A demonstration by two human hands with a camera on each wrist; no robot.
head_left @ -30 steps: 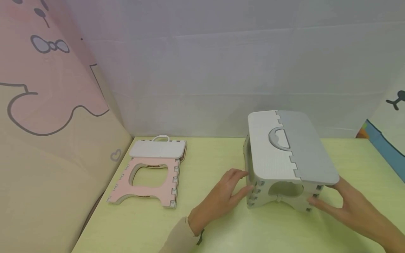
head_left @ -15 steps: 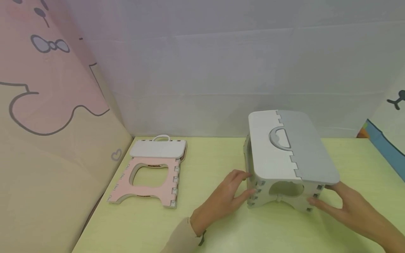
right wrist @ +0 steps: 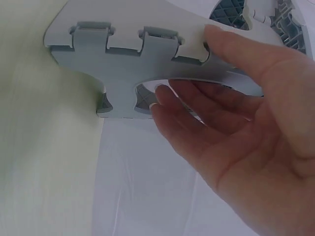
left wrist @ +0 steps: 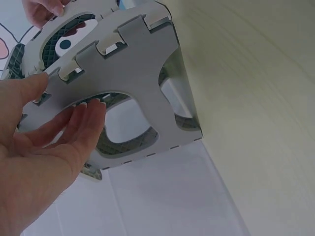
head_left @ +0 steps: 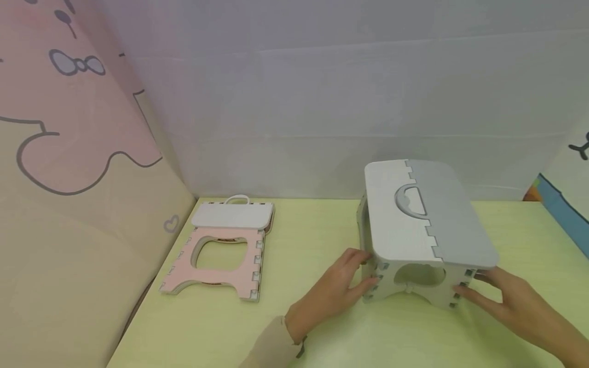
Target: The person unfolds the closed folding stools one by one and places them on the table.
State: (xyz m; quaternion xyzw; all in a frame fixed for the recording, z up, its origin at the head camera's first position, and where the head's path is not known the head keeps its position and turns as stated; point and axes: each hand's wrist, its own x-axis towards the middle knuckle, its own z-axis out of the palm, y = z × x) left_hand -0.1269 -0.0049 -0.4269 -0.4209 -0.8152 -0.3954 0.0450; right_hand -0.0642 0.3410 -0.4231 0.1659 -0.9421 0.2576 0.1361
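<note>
An unfolded folding stool [head_left: 400,225] stands upright on the table, its top half white and half grey, with a carrying handle in the middle. My left hand [head_left: 329,289] grips its left front corner; the thumb lies at the hinged edge and the fingers reach to the side panel's opening, as the left wrist view shows. At the right front corner, my right hand [head_left: 515,299] holds the stool with the thumb on the front panel. In the right wrist view its fingers [right wrist: 172,113] curl at the opening of the grey side panel.
A second folding stool [head_left: 213,258], pink and white, lies folded flat on the left of the pale green table [head_left: 313,225]. A pale sheet [head_left: 294,102] hangs behind the table. Cartoon-printed fabric [head_left: 83,168] borders the left side.
My left hand has shifted slightly right, further onto the stool's corner. My right hand stays at its corner. The whole head view has moved slightly.
</note>
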